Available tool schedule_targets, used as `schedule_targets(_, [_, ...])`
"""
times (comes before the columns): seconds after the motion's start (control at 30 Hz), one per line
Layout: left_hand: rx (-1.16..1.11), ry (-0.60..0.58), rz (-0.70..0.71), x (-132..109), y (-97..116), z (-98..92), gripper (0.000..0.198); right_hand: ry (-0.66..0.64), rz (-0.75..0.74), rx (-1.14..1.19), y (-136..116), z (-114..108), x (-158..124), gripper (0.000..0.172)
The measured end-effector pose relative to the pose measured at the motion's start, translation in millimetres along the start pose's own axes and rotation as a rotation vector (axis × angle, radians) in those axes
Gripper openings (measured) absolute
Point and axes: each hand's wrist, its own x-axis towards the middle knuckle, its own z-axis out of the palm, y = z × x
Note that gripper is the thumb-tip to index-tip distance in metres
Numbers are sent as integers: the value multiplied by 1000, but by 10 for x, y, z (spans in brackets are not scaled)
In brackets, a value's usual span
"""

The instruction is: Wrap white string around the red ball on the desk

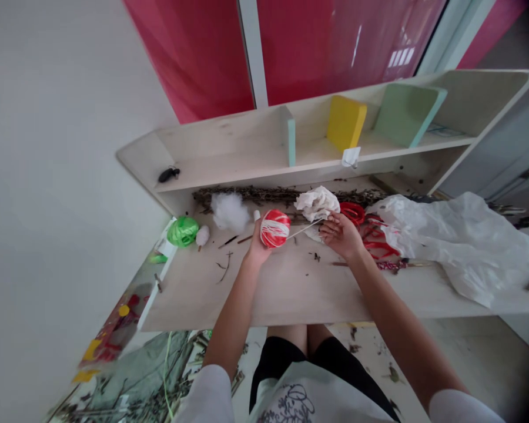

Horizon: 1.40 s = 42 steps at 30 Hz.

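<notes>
My left hand (258,244) is wrapped round a red ball (275,228) with white string wound over it, held above the desk. From the ball a white string (304,229) runs taut to the right. My right hand (340,234) pinches the string's other end between thumb and fingers. Just behind that hand sits a crumpled white paper wad (317,203). A coil of red ribbon (352,213) lies beside it. Left of the ball are a tuft of white stuffing (230,212), a small white ball (202,235) and a green wound ball (183,231).
A shelf with a yellow divider (344,122) and a green divider (408,113) stands at the desk's back. Dry twigs (255,194) lie beneath it. A clear plastic bag (458,235) covers the right side. Twigs and scraps (158,382) litter the floor at lower left.
</notes>
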Motion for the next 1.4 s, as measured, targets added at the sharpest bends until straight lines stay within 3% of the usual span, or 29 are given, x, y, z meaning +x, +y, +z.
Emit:
schedule_targets(0.17, [595,-140,192,-84,-143,53,25,20,-46,-46,-32,2,-3,38])
schedule_targets(0.27, [812,-149,316,-136,-185,64,25,18,-42,-43,-36,21,-14,36])
schedule_targets(0.43, [845,-58,443,-186,-153,87,32,-21,-21,-98,0,80,-46,34])
schedule_targets(0.77, [998,-109,585,-174,-157,84,36,-63,-2,-179,34,184,-120,30])
schedule_targets(0.97, [895,36,601,-132,-184,54,28,-127,35,-340,187,186,-115,36])
schedule_targets(1.13, [923,88,668,-109,-196,17,24,-187,42,-496,320,246,-144,45])
schedule_targets(1.4, [1214,-14,693,-73,-197,-29,33,-164,15,-420,319,257,-153,40])
